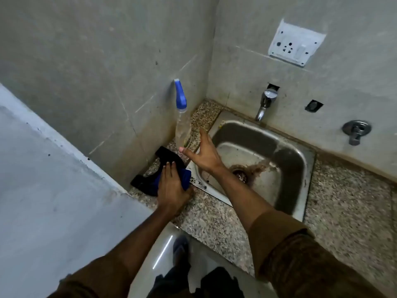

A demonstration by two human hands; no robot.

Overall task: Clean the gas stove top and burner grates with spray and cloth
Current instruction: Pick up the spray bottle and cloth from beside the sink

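Reaching with spread fingers, the right hand (pixel 203 153) nears the spray bottle (pixel 181 117) at eleven o'clock of the sink (pixel 300 151), left hand (pixel 171 188) gripping the cloth (pixel 154 179); stove unseen, cleaning seemingly unstarted.

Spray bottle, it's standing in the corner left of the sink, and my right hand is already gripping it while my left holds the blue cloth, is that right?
Not quite. The right hand is not gripping the spray bottle; its fingers are spread open beside it. The head view shows this. The rest holds: the bottle stands in the corner left of the sink, and the left hand holds the blue cloth.
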